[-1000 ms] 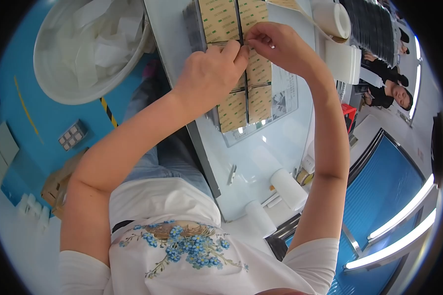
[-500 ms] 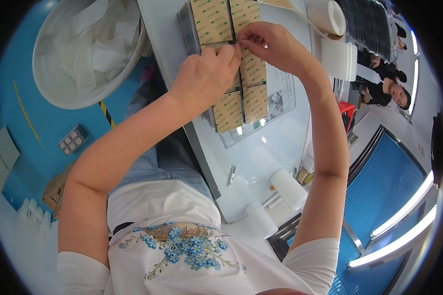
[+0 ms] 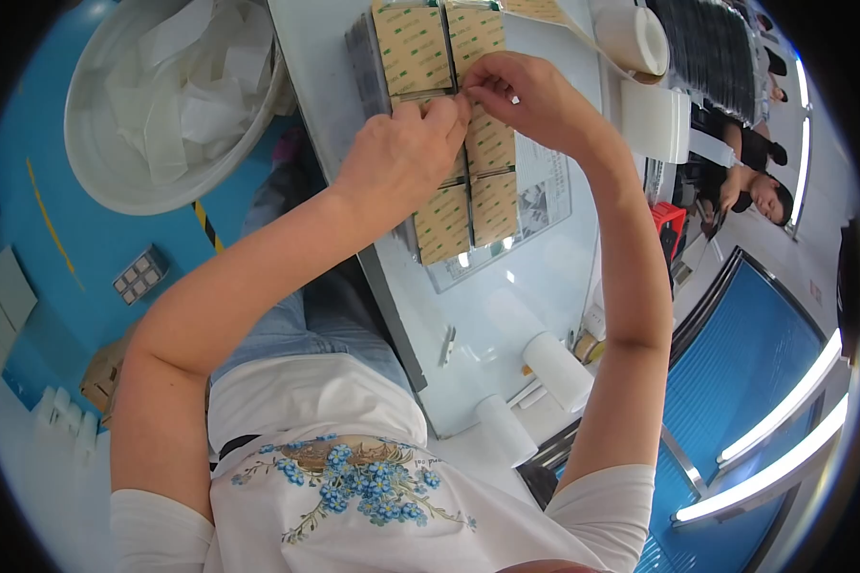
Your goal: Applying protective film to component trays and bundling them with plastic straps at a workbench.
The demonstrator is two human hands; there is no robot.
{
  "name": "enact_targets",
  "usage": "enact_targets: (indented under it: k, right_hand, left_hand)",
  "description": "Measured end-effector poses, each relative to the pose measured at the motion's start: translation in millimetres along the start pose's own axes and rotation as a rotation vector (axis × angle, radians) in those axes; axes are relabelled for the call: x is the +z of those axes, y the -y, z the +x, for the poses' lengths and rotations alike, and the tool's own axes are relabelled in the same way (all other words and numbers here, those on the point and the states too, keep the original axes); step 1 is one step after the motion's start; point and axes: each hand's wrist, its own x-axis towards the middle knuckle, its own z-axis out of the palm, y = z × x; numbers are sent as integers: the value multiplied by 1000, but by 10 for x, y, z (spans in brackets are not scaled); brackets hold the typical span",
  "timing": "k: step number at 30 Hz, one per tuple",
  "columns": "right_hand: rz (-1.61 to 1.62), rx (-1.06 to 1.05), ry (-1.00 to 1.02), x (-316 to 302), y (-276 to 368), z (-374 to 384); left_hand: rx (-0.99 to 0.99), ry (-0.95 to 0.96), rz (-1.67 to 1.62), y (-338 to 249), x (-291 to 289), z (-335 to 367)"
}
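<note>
A stack of flat trays (image 3: 362,57) lies on the white table, its top covered with rectangular tan pieces of printed backing paper (image 3: 445,224) split by dark gaps. My left hand (image 3: 397,153) rests over the middle of the stack, its fingers curled and pressed together. My right hand (image 3: 521,91) meets it from the right with thumb and forefinger pinched, the fingertips of both hands nearly touching at the central gap. Whatever lies between the fingertips is too small or hidden to make out.
A large white bin (image 3: 76,124) of scrap paper stands at the far left. White rolls (image 3: 655,119) and a stack of black trays (image 3: 712,57) sit on the right. Nearer lie a pen-like tool (image 3: 448,346) and more rolls (image 3: 557,370). A co-worker (image 3: 764,196) is beyond.
Both hands have shifted very slightly nearer to me over the stack, still pinched at the central gap. The co-worker at the right has moved a little.
</note>
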Motion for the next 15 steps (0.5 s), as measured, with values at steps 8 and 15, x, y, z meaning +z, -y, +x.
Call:
enact_targets:
  k: [8, 15]
  right_hand:
    - [33, -39, -52, 19, 3, -6]
    - [38, -77, -51, 1, 53, 5]
  left_hand:
    - [-7, -6, -31, 1, 1, -4]
    - [30, -130, -72, 5, 51, -49]
